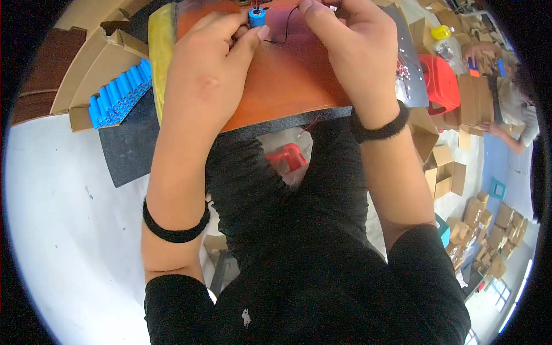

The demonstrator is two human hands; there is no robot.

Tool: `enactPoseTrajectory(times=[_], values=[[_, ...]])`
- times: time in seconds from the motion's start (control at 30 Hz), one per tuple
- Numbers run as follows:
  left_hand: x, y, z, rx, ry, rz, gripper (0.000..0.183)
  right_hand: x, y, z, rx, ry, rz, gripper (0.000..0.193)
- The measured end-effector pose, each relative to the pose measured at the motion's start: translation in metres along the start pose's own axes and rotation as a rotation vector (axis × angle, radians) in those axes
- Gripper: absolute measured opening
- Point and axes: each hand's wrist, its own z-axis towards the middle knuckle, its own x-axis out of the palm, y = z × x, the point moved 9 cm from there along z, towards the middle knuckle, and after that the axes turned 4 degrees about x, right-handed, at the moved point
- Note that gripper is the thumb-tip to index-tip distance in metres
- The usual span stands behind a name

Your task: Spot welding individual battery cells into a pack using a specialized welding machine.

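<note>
Between the thumb and fingers of my left hand is a blue cylindrical battery cell, standing upright with its round metal end facing up. My right hand is closed in a pinch on a thin wire lead, whose black wire curves down toward the cell. A small white connector shows beside the right fingertips. Red wire also runs near the top of the cell, but where it joins is cut off by the upper edge. Both hands are above an orange work mat.
Many blue cells stand in a cardboard box at the left. Loose wire leads lie right of my right hand. A red stool, open cartons and another person are farther right. Another red object shows below the table edge.
</note>
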Motion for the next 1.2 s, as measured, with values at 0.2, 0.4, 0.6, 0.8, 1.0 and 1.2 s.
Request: enactPoseTrajectory(times=[0.2,0.4,0.6,0.8,1.0,1.2], values=[[-0.001,0.001,-0.002,-0.036,-0.019,0.059,0.029,0.004,0.008,-0.001,-0.054,0.0,-0.029,0.009],[-0.001,0.0,-0.002,-0.038,-0.013,0.051,0.032,0.006,0.01,-0.003,-0.067,0.013,-0.07,0.009],[-0.003,-0.005,0.0,0.082,-0.034,0.014,0.033,0.006,0.012,-0.003,-0.088,-0.013,-0.176,0.01],[-0.004,0.003,-0.002,-0.038,0.027,-0.056,0.033,0.008,0.014,-0.003,-0.128,0.001,-0.119,0.008],[-0.037,-0.029,-0.023,0.156,-0.068,-0.104,0.03,-0.041,0.025,-0.033,-0.184,-0.089,0.04,0.01],[-0.11,0.082,-0.033,0.02,-0.133,0.553,0.024,-0.18,-0.001,-0.106,-0.032,-0.346,-0.182,0.012]])
